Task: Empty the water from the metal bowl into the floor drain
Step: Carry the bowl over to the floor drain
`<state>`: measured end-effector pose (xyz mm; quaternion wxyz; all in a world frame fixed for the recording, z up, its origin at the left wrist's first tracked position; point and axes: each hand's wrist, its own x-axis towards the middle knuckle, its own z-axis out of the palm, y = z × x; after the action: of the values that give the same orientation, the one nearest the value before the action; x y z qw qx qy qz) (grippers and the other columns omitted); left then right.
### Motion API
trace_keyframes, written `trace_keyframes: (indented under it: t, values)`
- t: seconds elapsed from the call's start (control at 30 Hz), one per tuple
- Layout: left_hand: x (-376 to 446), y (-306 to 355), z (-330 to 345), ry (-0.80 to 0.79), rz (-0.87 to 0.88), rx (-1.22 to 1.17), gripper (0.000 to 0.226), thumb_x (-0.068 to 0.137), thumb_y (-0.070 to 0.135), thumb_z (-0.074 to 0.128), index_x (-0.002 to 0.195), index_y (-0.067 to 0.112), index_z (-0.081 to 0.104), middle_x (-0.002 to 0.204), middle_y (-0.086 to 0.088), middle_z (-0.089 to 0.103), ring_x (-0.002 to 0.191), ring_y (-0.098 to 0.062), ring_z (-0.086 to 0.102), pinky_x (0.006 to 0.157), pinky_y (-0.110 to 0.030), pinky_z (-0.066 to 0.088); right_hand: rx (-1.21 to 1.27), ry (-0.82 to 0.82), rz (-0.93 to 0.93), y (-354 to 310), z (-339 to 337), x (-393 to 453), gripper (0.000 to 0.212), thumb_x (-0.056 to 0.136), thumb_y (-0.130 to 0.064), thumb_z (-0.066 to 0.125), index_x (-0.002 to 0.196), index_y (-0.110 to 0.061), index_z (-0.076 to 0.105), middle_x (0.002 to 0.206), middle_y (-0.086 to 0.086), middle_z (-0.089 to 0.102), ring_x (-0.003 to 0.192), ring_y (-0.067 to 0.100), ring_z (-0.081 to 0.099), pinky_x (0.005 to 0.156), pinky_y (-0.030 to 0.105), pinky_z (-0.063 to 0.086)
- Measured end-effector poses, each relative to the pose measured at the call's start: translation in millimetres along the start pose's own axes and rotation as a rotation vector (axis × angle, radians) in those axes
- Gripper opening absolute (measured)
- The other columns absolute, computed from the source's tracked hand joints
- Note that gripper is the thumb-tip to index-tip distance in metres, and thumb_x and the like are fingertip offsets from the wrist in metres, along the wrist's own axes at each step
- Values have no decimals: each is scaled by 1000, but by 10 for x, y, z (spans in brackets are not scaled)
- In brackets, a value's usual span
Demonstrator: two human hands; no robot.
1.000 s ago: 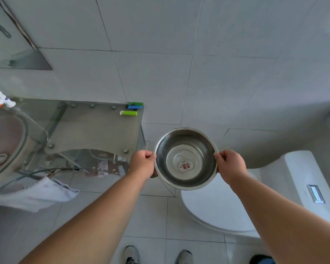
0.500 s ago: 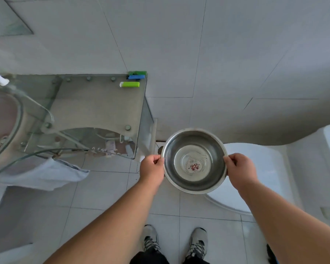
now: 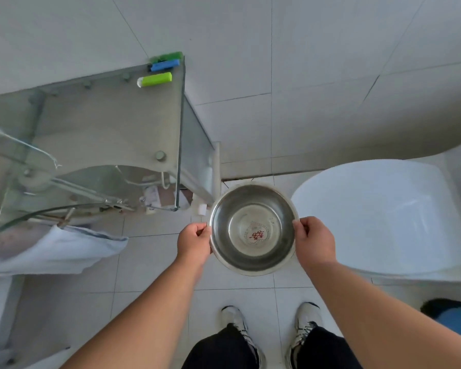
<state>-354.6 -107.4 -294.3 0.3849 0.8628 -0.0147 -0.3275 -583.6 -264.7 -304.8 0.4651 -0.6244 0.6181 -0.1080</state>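
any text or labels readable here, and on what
Nothing can be read for certain.
Bowl: a red mark on its bottom, like a Chinese character, ringed by fine print; too blurred to read.
Label under the glass shelf: too small to read.
Lighters: no print visible.

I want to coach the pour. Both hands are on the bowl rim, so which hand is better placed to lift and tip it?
Probably neither: the left hand and right hand grip opposite sides of the metal bowl, held level. No floor drain is visible, so the pour direction is open; tipping away from the toilet would mean raising the right.
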Motion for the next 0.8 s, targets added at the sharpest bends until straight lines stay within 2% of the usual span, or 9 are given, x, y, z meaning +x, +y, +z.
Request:
trace_keyframes:
  t: [0.13,0.3,0.43,0.53,0.67,0.8]
  values:
    - [219,-213,53,-14,3,7,25,108,14,64,88,26,73,93,-7,80,81,-24,74,65,-33,66,20,4,26,212,282,32,21,105,-33,55,89,-22,62,76,-5,67,72,11,61,58,27,42]
    - [515,-499,146,-46,-22,78,16,110,15,62,102,23,74,102,-3,80,89,-21,77,58,-23,62,77,30,104,477,660,55,23,105,-33,54,82,-30,56,77,-7,66,72,10,60,57,24,40]
    - [763,-721,245,-70,-37,129,17,110,14,63,102,19,77,100,-5,82,83,-20,78,55,-21,61,97,55,142,707,951,111,31,105,-33,53,75,-34,50,78,-10,65,72,2,57,57,26,39]
    - [951,-905,327,-82,-48,147,18,109,9,62,103,16,78,101,-6,81,83,-22,78,55,-22,61,111,53,158,863,1149,199,31,104,-32,54,73,-32,52,75,-12,64,69,1,57,55,22,38]
    - [1251,-1216,487,-97,-62,166,18,109,8,61,108,9,79,105,-13,81,86,-26,77,61,-28,64,111,64,162,1141,1446,383,31,104,-31,54,74,-27,53,71,-8,64,65,2,56,53,21,37]
    - [1569,-1531,738,-73,-76,154,14,108,7,63,106,7,77,104,-18,80,88,-31,78,65,-35,67,105,91,162,1401,1728,651,32,103,-33,54,73,-25,53,68,-8,62,62,2,55,51,21,34]
